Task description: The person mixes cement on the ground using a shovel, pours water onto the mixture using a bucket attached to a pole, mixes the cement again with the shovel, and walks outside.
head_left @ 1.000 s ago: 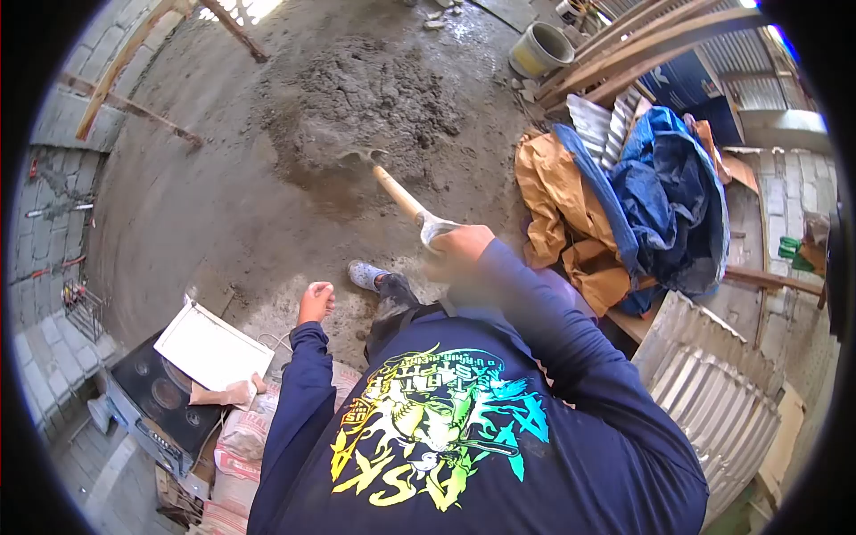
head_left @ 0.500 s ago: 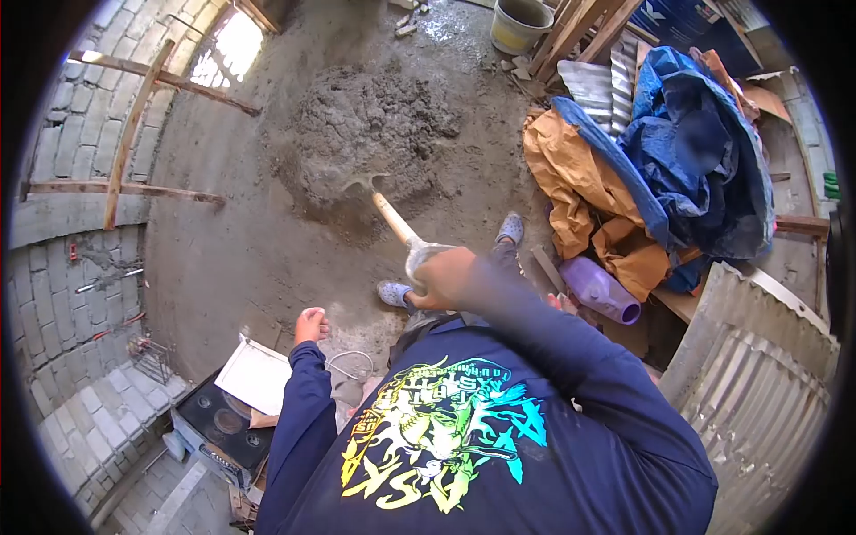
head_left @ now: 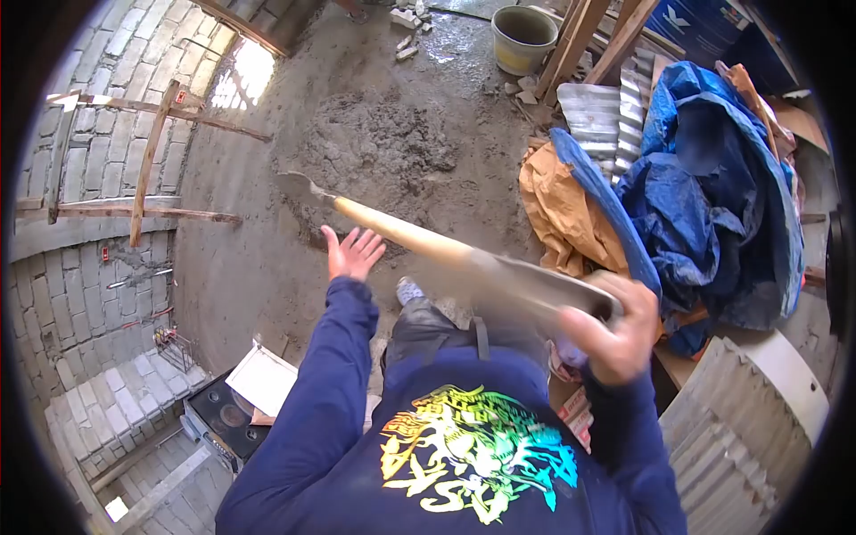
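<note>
1. So the shovel (head_left: 437, 245) is out in front of the body, above the floor (head_left: 241, 276), and my right hand (head_left: 617, 325) is the only 1 holding it. Fingers there are wrapped round the grip (head_left: 557, 283), thumb on the near side. Bit blurry, but it looks like a proper hold.
2. My left hand (head_left: 354, 254) is a different story: palm showing, fingers spread, nothing in it. It's just beside the shaft (head_left: 401, 232), on the near side. I can't tell from this angle how far under the wood it sits.
3. What could go wrong: with 1 hand at the very end, all the weight hangs off that wrist, so the blade (head_left: 299, 185) could roll or dip. Cause would be no 2nd hold on the shaft.
4. If the grip slips, the shovel could come down on the shoe (head_left: 408, 290), which shows near the shaft in my view. And the tarp (head_left: 678, 187) is near my right hand, so a wide swing that way could snag.
5. Direction: blade end points forward and left, toward the near left edge of the grey heap (head_left: 374, 138); grip end points back and right. Long axis runs slantwise across me, not straight ahead. Can't tell if the blade touches anything.
</note>
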A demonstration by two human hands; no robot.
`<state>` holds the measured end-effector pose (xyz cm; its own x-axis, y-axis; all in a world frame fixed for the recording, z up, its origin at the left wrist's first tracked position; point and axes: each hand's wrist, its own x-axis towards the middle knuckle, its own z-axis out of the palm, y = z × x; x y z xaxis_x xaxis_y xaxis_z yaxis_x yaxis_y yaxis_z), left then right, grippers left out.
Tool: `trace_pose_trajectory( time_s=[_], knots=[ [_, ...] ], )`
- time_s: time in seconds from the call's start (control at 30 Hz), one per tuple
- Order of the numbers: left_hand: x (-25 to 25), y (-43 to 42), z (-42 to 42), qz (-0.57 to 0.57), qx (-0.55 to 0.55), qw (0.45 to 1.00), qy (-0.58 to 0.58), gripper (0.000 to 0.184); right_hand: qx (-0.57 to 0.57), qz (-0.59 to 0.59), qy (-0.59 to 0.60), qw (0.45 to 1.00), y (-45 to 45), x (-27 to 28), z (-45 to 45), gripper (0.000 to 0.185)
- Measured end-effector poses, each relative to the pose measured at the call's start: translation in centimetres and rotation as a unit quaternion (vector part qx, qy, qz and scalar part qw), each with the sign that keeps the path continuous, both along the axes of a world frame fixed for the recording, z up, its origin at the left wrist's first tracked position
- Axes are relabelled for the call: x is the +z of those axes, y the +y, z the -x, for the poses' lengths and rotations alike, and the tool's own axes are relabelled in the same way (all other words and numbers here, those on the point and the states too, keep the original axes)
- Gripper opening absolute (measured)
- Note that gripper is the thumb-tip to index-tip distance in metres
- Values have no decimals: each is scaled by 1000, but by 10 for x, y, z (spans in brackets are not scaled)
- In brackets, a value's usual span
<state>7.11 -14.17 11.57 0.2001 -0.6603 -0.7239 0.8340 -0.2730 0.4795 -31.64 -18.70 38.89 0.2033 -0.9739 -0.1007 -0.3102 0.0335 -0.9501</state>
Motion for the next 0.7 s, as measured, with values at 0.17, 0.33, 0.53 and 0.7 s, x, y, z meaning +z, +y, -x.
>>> trace_pose_trajectory(
  time_s=[0.17, 0.33, 0.53, 0.7],
  knots=[
    [-38, -121, 69, 69, 124, 987, 82, 46, -212, -181, -244, 929, 23, -101, 102, 34],
    [-192, -151, 137, -45, 42, 989, 131, 22, -411, -344, -318, 782, 80, -221, 148, 30],
    [-280, -146, 311, -222, -64, 962, 146, 28, -700, -335, 4, 631, 104, -243, 177, 40],
    [-325, -154, 401, -286, -123, 901, 302, 27, -730, -268, 136, 614, 100, -226, 245, 36]
  ],
)
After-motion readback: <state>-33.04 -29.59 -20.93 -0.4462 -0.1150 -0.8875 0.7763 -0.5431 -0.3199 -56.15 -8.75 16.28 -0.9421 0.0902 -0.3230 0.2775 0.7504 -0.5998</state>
